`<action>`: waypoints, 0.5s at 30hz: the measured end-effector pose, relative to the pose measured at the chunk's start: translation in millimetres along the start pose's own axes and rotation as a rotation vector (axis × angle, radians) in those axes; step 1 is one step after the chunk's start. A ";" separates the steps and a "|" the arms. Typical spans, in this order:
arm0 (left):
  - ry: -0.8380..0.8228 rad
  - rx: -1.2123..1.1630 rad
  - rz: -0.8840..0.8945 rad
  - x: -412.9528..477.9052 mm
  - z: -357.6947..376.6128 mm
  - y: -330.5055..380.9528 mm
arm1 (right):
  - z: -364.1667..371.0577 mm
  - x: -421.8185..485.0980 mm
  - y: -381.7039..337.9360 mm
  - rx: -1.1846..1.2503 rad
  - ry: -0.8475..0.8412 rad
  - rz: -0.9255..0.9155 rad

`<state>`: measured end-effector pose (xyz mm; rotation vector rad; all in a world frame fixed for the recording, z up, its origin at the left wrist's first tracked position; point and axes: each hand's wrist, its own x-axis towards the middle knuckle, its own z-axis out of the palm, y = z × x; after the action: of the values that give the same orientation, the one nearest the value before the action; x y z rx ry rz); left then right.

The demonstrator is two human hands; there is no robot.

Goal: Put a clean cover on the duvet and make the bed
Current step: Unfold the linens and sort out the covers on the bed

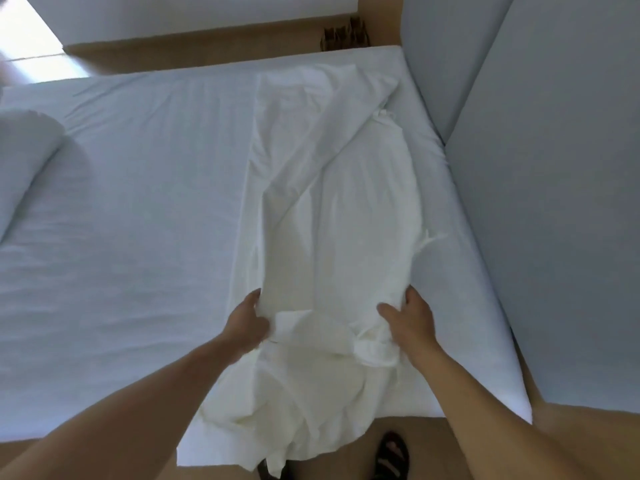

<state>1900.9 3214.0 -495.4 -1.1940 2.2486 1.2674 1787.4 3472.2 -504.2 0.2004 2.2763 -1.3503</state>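
A crumpled white duvet cover [322, 209] lies lengthways along the right part of the bed [138, 209], its near end hanging over the bed's front edge. My left hand [247, 322] grips the cover's left side, fingers tucked into the cloth. My right hand [410, 318] grips bunched cloth on its right side. A short tie [427, 239] sticks out from the cover's right edge. No duvet filling shows apart from the cover.
The mattress wears a smooth white sheet. A white pillow [24, 168] lies at the far left. A grey padded wall panel [540, 168] runs along the bed's right side. Brown floor shows past the far edge and near my sandalled feet [391, 455].
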 end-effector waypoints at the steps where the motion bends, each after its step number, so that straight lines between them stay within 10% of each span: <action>1: -0.006 -0.065 0.026 -7.0 1.7 9.2 | 13.6 -9.3 -12.9 -0.021 -0.092 -0.065; 6: -0.013 -0.379 0.007 -25.4 -15.0 35.9 | 66.5 -47.0 -40.5 -0.129 -0.487 -0.119; 15: -0.241 -0.299 -0.115 -28.6 -14.8 8.6 | 86.7 -61.6 -49.3 -0.115 -0.611 -0.101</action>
<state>1913.7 3219.1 -465.0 -1.1750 1.8410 1.6443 1851.9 3380.3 -470.6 -0.3284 1.8479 -1.1242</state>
